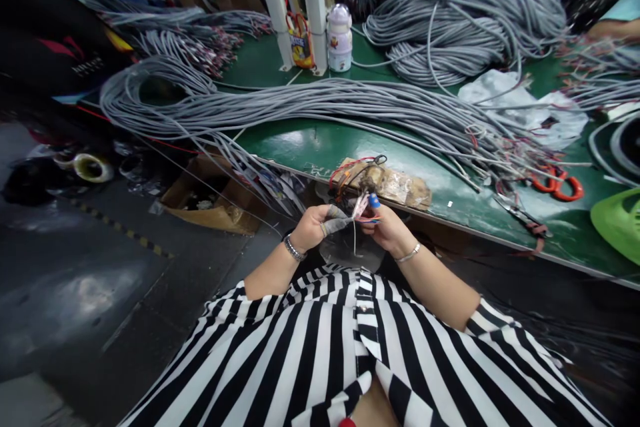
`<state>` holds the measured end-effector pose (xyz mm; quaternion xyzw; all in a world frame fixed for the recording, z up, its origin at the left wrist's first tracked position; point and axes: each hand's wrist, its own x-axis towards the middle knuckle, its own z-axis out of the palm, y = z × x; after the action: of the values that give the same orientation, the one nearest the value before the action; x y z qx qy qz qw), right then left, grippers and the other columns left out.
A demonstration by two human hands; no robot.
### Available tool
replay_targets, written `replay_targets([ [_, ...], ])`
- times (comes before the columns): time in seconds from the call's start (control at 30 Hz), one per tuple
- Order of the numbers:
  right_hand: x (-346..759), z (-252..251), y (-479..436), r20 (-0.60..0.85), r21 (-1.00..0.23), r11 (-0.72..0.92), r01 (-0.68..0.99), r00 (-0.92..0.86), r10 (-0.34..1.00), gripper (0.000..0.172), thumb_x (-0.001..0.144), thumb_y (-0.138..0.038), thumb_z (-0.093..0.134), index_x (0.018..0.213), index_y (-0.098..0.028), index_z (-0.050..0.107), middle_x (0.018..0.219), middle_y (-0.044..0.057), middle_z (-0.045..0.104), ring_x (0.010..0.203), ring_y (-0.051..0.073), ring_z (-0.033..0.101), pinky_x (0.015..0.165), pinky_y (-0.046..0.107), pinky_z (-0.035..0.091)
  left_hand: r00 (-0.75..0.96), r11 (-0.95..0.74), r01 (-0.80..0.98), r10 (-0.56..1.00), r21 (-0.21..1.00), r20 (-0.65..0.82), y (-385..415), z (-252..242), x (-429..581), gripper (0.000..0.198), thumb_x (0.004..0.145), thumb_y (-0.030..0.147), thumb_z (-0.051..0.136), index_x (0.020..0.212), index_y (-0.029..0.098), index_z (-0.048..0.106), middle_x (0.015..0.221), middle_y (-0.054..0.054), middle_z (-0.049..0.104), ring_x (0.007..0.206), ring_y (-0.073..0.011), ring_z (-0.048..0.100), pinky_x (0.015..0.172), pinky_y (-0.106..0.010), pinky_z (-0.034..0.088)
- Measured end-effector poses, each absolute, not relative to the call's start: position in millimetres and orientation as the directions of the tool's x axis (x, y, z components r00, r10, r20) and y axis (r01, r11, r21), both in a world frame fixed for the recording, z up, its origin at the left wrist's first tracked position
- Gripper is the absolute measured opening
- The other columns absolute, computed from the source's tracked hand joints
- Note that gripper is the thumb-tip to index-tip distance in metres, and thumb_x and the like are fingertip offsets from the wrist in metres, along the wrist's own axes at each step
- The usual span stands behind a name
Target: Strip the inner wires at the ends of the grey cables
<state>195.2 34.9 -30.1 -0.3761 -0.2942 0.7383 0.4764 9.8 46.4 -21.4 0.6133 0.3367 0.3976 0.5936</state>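
Just in front of the bench edge, my left hand (pixel 313 225) is closed in a pinch, with grey wrapping on its fingertips. It grips a cable end (pixel 359 207) whose thin coloured wires fan out between my hands. My right hand (pixel 387 228) closes its fingers on the same wires, a blue cover (pixel 373 201) on one fingertip. A thin pale strand (pixel 355 240) dangles below. Right behind my hands, a taped block (pixel 400 185) with red and black leads lies at the bench edge.
A long bundle of grey cables (pixel 300 101) runs across the green bench (pixel 295 140). Orange-handled scissors (pixel 567 187), pliers (pixel 520 213) and a green object (pixel 620 221) lie to the right. A large cable coil (pixel 480 13) and a bottle (pixel 340 40) stand behind. A cardboard box (pixel 210 200) is on the floor.
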Motion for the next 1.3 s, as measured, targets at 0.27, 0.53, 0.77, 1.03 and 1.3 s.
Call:
replay_targets([
  [0.27, 188, -26, 35, -0.214, -0.831, -0.249, -0.497, -0.128, 0.968, 0.047, 0.066, -0.062, 0.068, 0.066, -0.016, 0.060, 0.049, -0.004, 0.048, 0.042, 0.005, 0.029, 0.040, 0.021, 0.026, 0.482, -0.038, -0.062, 0.874, 0.997, 0.063, 48, -26, 11, 0.031, 0.068, 0.039, 0.075, 0.074, 0.010, 0.067, 0.063, -0.001, 0.062, 0.056, -0.0078, 0.050, 0.058, -0.021, 0.042],
  [0.53, 189, -30, 35, -0.206, -0.793, -0.270, -0.545, -0.178, 0.962, 0.046, 0.066, -0.060, 0.069, 0.068, -0.015, 0.060, 0.045, -0.007, 0.039, 0.041, 0.005, 0.028, 0.042, 0.020, 0.026, 0.541, 0.000, -0.038, 0.841, 0.999, 0.021, 50, -30, 13, 0.032, 0.067, 0.039, 0.076, 0.074, 0.009, 0.065, 0.063, 0.000, 0.061, 0.058, -0.0083, 0.051, 0.059, -0.021, 0.041],
  [0.77, 198, -36, 28, -0.285, -0.758, -0.370, -0.537, -0.237, 0.929, 0.055, 0.064, -0.071, 0.062, 0.076, -0.017, 0.058, 0.060, -0.003, 0.054, 0.041, 0.003, 0.024, 0.038, 0.020, 0.017, 0.605, -0.007, -0.038, 0.796, 0.999, 0.028, 44, -30, 6, 0.033, 0.069, 0.040, 0.074, 0.075, 0.009, 0.066, 0.065, -0.002, 0.062, 0.059, -0.0092, 0.053, 0.059, -0.021, 0.043],
  [1.03, 216, -45, 12, -0.340, -0.810, -0.393, -0.435, -0.197, 0.920, 0.059, 0.064, -0.072, 0.060, 0.081, -0.016, 0.062, 0.070, 0.001, 0.059, 0.043, 0.003, 0.020, 0.037, 0.020, 0.009, 0.698, -0.020, -0.002, 0.716, 1.000, 0.016, 4, -20, -23, 0.029, 0.075, 0.038, 0.069, 0.074, 0.008, 0.069, 0.066, -0.007, 0.065, 0.058, -0.0115, 0.057, 0.055, -0.021, 0.044],
  [1.3, 210, -28, 20, -0.330, -0.836, -0.440, -0.328, -0.340, 0.880, 0.061, 0.074, -0.075, 0.046, 0.064, -0.015, 0.057, 0.039, -0.010, 0.023, 0.038, 0.002, 0.006, 0.038, 0.020, 0.005, 0.492, -0.058, -0.062, 0.867, 0.996, 0.081, -2, -26, -27, 0.027, 0.072, 0.036, 0.072, 0.078, 0.010, 0.070, 0.067, -0.005, 0.063, 0.059, -0.0110, 0.056, 0.056, -0.021, 0.044],
])
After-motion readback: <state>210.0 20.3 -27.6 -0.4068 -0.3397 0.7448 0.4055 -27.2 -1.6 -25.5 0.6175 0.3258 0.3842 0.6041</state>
